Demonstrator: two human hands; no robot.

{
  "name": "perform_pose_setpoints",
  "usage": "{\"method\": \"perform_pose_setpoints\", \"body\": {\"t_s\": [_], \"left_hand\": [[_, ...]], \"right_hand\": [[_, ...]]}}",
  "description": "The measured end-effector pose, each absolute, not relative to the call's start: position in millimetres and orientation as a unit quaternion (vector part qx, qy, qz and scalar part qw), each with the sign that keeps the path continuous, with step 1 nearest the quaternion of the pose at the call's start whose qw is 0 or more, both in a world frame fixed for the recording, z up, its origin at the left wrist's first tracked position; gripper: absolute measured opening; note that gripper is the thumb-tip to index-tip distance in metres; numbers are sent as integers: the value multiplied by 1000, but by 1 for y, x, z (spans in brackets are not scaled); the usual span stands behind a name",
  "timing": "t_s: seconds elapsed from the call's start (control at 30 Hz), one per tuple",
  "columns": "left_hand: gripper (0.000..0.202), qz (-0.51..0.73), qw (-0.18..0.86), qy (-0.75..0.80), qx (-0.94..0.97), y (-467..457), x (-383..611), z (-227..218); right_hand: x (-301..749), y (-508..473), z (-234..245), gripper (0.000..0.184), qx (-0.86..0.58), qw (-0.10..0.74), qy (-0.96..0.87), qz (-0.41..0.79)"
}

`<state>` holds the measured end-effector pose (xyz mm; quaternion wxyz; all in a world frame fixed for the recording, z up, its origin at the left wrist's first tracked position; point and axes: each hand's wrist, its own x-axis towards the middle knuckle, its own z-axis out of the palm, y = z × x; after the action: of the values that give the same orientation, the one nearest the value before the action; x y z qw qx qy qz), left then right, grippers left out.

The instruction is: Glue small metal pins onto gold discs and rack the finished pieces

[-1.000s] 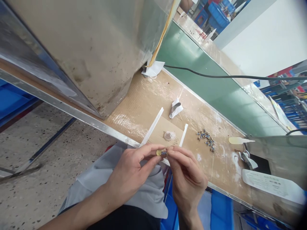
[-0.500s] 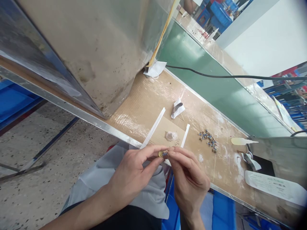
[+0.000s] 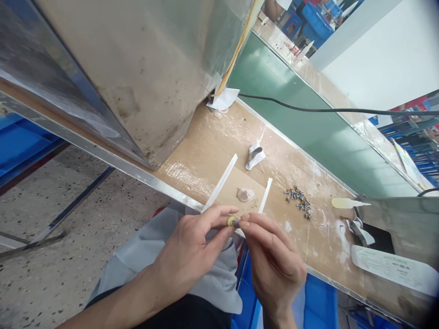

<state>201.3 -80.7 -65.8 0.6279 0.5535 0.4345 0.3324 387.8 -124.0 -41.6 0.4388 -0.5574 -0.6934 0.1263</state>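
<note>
Just over the table's front edge, my left hand (image 3: 197,242) pinches a small round yellow piece (image 3: 231,220) between thumb and fingers. The fingertips of my right hand (image 3: 274,256) are closed on a small blue piece (image 3: 236,223) right against the yellow one. Whether the two are joined I cannot tell. Beyond my fingers, a small clear dish (image 3: 245,195) sits on a card (image 3: 233,180), with tiny grains beside it. To the right lies a pile of small blue and brass-coloured parts (image 3: 298,200).
White strips (image 3: 221,180) flank the card. Crumpled white paper with a dark patch (image 3: 254,155) lies behind it. A yellowish squeeze bottle (image 3: 345,203) and a long white packet (image 3: 394,269) are at right. A big metal box (image 3: 137,82) stands at left; a black cable (image 3: 308,108) crosses the green divider.
My right hand has shifted slightly right and turned, and more of the yellow piece shows between my fingers. My left hand has hardly moved and keeps its pinch.
</note>
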Motion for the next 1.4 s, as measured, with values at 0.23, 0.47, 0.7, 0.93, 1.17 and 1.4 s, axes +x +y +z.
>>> {"method": "perform_pose_setpoints", "body": {"t_s": [0.23,0.47,0.7,0.93,1.17,1.4], "left_hand": [[21,315,617,433,577,-83,201,-59],[22,311,619,419,587,-82,200,-50],[19,329,599,419,598,-84,202,-49],[23,352,595,423,586,-84,205,-46],[23,365,584,427,586,-86,206,-46],[32,362,566,431,602,-85,204,-46]], "right_hand": [[389,-133,-46,43,-532,418,-735,44],[389,-139,-48,43,-518,409,-751,13],[395,-141,-47,43,-489,372,-789,-19],[393,-145,-54,31,-480,380,-789,-42],[386,-152,-50,32,-506,366,-781,-21],[378,-145,-53,33,-518,408,-750,-45]]}}
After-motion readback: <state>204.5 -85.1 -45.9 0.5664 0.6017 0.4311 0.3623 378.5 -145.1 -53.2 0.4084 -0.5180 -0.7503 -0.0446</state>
